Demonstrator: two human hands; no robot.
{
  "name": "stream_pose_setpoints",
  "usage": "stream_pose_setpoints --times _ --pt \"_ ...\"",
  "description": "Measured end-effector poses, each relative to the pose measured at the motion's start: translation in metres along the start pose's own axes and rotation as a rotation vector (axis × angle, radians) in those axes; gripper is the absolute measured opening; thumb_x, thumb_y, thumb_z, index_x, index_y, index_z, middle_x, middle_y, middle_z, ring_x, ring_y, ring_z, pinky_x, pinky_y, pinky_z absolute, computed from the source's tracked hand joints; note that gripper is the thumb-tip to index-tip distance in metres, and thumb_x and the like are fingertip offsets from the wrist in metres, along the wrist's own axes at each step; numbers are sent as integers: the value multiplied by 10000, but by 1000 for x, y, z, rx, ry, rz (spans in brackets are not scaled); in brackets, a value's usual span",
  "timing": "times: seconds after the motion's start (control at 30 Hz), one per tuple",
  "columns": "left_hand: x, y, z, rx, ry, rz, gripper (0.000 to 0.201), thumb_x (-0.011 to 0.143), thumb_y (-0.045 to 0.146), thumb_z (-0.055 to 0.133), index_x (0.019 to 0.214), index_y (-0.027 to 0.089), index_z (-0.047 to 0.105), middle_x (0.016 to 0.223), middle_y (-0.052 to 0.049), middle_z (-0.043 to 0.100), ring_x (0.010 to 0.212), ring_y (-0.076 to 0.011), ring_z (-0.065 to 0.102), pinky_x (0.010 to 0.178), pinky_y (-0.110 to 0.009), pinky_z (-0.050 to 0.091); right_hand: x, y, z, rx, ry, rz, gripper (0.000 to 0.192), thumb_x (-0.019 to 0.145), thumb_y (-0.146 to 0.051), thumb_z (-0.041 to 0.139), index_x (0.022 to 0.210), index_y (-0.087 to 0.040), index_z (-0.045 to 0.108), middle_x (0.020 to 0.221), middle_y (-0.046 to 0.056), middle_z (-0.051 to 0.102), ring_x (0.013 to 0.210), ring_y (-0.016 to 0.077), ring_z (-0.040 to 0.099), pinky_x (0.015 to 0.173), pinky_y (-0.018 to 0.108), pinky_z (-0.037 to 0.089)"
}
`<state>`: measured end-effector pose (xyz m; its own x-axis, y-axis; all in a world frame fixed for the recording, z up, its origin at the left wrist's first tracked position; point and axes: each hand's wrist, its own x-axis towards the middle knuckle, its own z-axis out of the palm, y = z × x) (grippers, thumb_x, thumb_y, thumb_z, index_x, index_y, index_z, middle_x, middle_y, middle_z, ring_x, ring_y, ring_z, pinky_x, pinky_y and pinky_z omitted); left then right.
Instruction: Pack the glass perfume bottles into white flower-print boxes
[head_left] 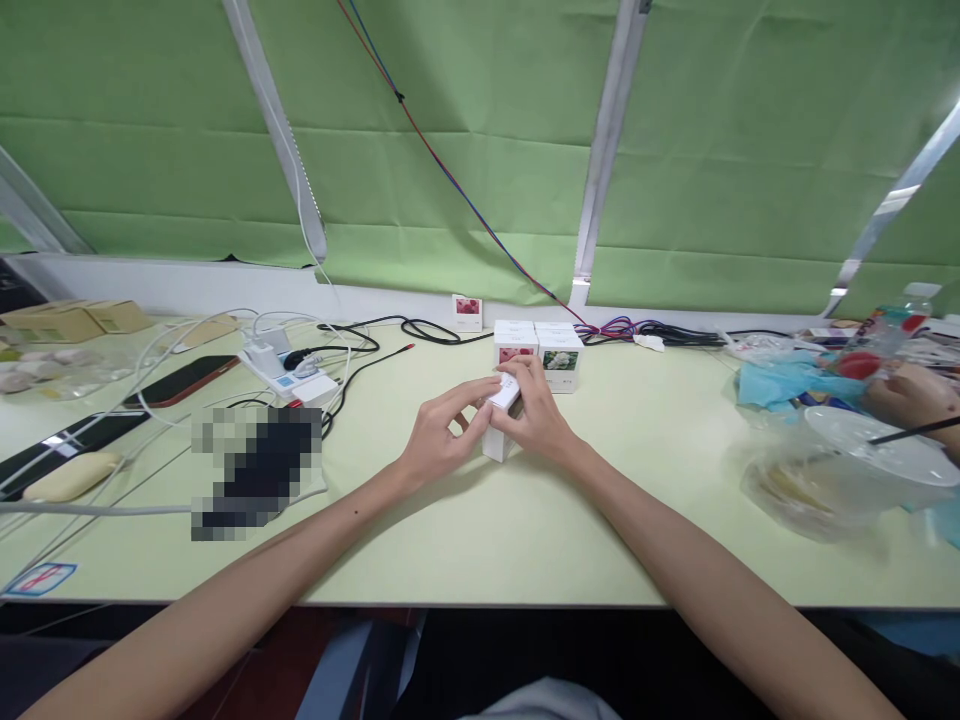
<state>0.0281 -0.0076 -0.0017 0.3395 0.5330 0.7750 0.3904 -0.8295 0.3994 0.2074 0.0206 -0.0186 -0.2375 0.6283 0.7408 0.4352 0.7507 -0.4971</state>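
Observation:
Both hands meet around a small white box (495, 444) standing upright on the table in front of me. My left hand (448, 430) grips its left side, fingertips at the top edge. My right hand (534, 412) closes on the right side, its fingers over the top and partly hiding it. Just behind stand white boxes with flower pictures: one with pink flowers (514, 340) and one with white flowers (562, 362). My right fingers overlap the pink-flower box in view; whether they touch it I cannot tell.
A flower card (468, 312) leans at the back. On the left lie a power strip (289, 375), tangled cables, phones (184, 382) and yellow boxes (56, 322). On the right are a lidded plastic cup (862, 450), a blue bag (780, 382), a bottle (911, 310) and another person's hand (911, 400).

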Motion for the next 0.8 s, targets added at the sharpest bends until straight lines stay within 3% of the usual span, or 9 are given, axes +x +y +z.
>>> stream_pose_setpoints --times 0.33,0.8 --pt "0 -1 0 -2 -8 -17 292 968 279 539 1199 209 702 1246 -82 732 1068 -202 722 609 -216 596 0 -3 -1 0 -3 10 426 839 -412 647 1184 -199 518 1208 136 452 1228 291 509 1079 500 455" --pt "0 -2 0 -47 -54 -46 346 1004 351 499 1253 230 705 1325 -66 691 1236 -254 657 675 -275 654 -1 3 -3 -7 -50 -72 540 786 -374 703 1252 -209 485 1269 145 471 1287 304 497 1083 503 461"
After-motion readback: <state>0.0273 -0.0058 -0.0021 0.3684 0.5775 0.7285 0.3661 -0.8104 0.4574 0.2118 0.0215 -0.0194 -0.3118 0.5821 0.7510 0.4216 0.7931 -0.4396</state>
